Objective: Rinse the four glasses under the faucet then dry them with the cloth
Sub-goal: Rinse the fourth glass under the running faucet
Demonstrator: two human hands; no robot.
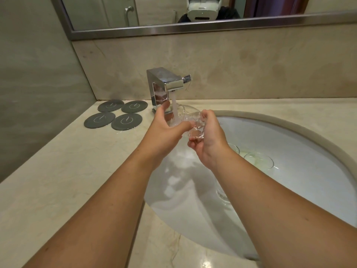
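Clear glass held tilted under the running faucet over the far-left part of the sink, right hand curled round its base, left hand gripping its rim end; other glasses lie in the sink, right.
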